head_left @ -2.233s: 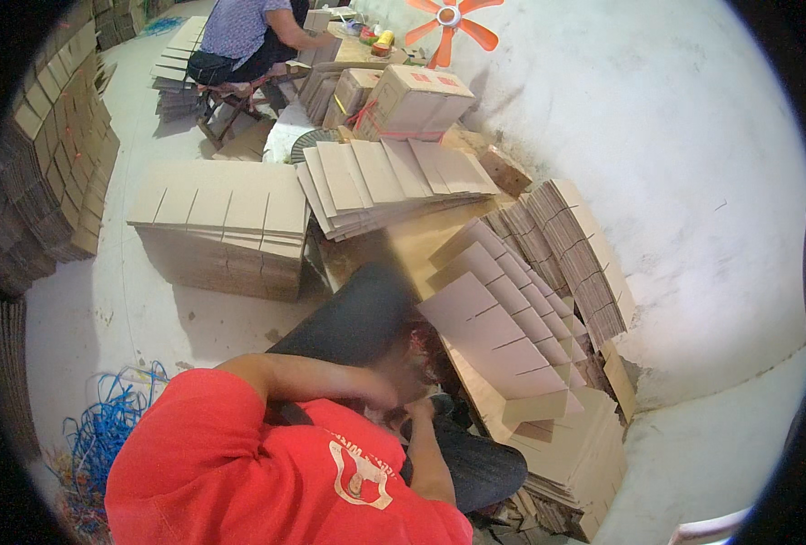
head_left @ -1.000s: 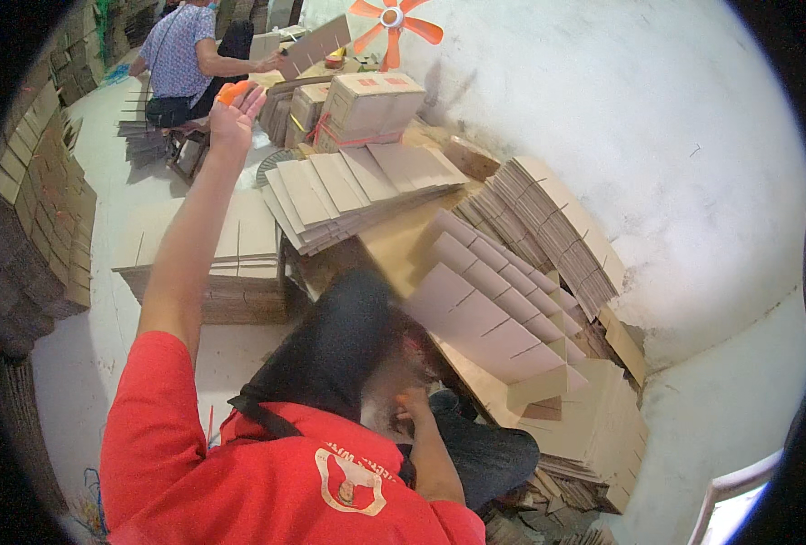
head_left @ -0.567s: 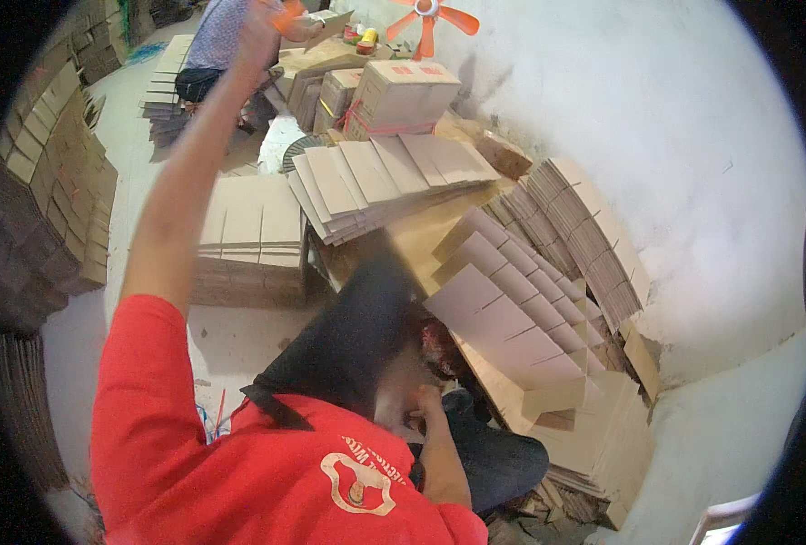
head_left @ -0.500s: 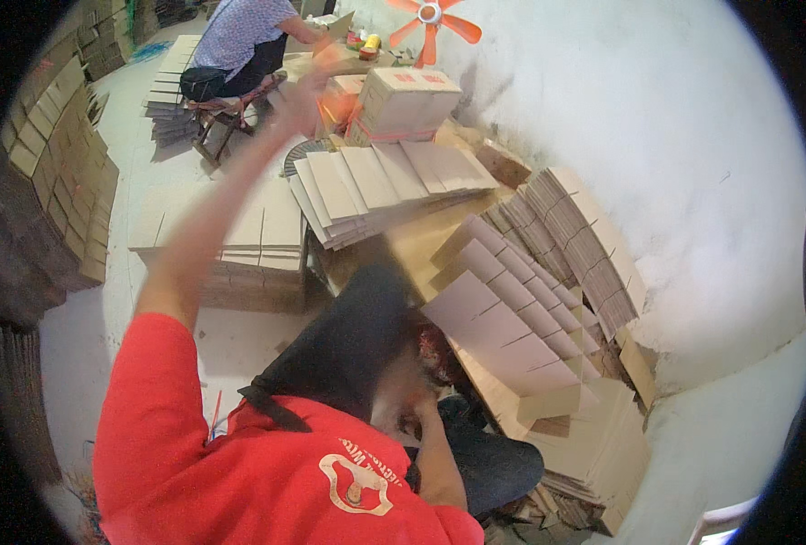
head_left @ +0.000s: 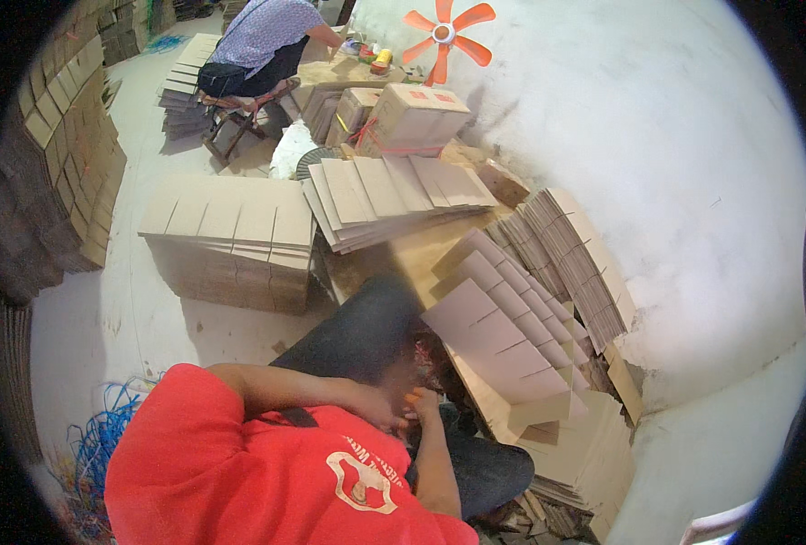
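Note:
Over my lap, my left hand [head_left: 377, 406] and my right hand [head_left: 425, 404] are close together, seemingly touching. Their fingers are curled in, and what they hold is hidden and partly blurred. A small orange bit [head_left: 413, 397] shows at the fingers; I cannot make out what it is. Just right of my hands is a board table [head_left: 484, 386]. On it stand slotted cardboard sheets [head_left: 494, 341], overlapping in a tilted row. Beyond my knee lies a fanned row of slotted cardboard pieces [head_left: 375, 191].
A tall stack of slotted cardboard [head_left: 230, 245] stands on the floor to the left. Taped cartons [head_left: 416, 118] and an orange fan [head_left: 443, 34] are farther off. Another person [head_left: 267, 41] sits at the far table. Blue strapping [head_left: 103, 436] lies at the lower left.
My left arm, stretched far forward toward the cartons before, is now drawn back to my lap beside my right hand. An orange blur near the cartons is gone from there.

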The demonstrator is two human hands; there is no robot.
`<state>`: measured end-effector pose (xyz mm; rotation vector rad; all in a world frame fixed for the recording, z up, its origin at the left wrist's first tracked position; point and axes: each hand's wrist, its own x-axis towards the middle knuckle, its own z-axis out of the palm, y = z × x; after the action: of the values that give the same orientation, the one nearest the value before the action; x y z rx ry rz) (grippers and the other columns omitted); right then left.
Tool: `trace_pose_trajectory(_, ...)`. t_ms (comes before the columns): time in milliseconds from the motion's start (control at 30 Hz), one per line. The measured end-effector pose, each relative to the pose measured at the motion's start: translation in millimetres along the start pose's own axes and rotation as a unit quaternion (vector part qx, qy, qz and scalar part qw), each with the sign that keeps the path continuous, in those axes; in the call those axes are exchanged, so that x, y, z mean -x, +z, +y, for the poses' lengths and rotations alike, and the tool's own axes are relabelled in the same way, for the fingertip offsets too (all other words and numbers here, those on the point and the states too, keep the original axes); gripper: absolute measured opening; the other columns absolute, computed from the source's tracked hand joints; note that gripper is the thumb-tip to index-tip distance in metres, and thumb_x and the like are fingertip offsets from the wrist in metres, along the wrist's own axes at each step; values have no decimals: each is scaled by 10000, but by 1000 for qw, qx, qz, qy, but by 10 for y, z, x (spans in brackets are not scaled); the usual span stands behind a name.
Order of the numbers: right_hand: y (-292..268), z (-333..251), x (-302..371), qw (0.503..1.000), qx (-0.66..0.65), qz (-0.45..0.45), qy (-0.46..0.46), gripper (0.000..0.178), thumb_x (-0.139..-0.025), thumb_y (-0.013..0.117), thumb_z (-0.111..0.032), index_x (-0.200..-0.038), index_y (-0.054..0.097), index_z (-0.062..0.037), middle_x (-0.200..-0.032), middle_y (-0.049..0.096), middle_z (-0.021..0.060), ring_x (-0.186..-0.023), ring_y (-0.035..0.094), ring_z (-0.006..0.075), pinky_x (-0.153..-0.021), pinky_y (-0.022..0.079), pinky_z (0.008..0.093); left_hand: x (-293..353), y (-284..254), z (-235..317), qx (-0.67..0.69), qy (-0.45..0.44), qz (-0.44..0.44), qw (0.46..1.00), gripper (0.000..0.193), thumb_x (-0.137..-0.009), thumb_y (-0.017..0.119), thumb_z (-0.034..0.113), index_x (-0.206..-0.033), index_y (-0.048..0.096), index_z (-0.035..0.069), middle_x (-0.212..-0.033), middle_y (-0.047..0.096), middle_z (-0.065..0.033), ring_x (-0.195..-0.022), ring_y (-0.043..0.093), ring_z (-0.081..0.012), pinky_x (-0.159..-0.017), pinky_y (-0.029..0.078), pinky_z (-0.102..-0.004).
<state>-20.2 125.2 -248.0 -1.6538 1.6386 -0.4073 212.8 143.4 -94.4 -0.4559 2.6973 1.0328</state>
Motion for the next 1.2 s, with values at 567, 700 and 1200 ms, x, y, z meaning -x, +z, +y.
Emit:
trace_pose_trajectory(567,0,-510,-124,995,91,-7,-26,292,-797,673,-277,-1044,711,-127,-991,694,175,-915,685,303,-762,543,374,644,-1132,-818,-50,-76,530,843,822,-831,656,507,-1457,330,86,-1470,389,-162,-1339,379,-361,-1102,334,-441)
trace_pose_trajectory(700,-761,-1049,393,989,-64,115,-74,246,-831,692,-84,-1073,709,-47,-948,720,119,-800,670,202,-728,542,336,362,-1135,-1017,-113,-130,453,875,884,-820,589,612,-1481,291,107,-1486,361,-165,-1388,301,-376,-1152,196,-502)
trace_pose_trajectory(1200,-3011,262,2039,673,465,325,474,937,-770,714,-511,-1482,296,-67,-1494,336,200,-1356,348,348,-1004,371,533,-292,-101,-14,70,28,-50,996,640,-929,487,498,-1443,387,129,-1091,633,-267,-1014,615,-401,-828,468,-486)
